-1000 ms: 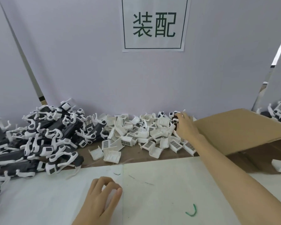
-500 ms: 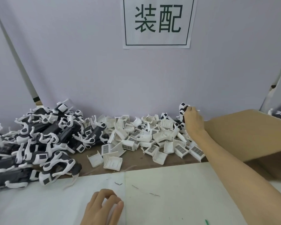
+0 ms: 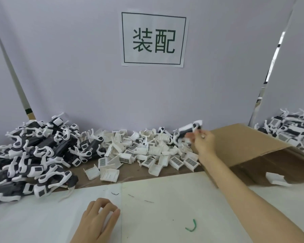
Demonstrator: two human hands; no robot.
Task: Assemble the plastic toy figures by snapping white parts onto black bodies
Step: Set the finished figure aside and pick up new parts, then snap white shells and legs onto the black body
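While right hand (image 3: 203,142) grips one toy figure (image 3: 187,131) | left hand (image 3: 98,220) curled on table (image 3: 165,216)

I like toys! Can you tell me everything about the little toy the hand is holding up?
The toy figure is black and white, apparently hard plastic: a dark body with white parts and thin white legs hanging down. It is blurred, so fine details are unclear. The right hand pinches it by one end, lifted above the pile of white parts, near the cardboard flap. Nothing else touches it.

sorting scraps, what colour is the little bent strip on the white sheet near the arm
Green; the bent strip shows in the head view.
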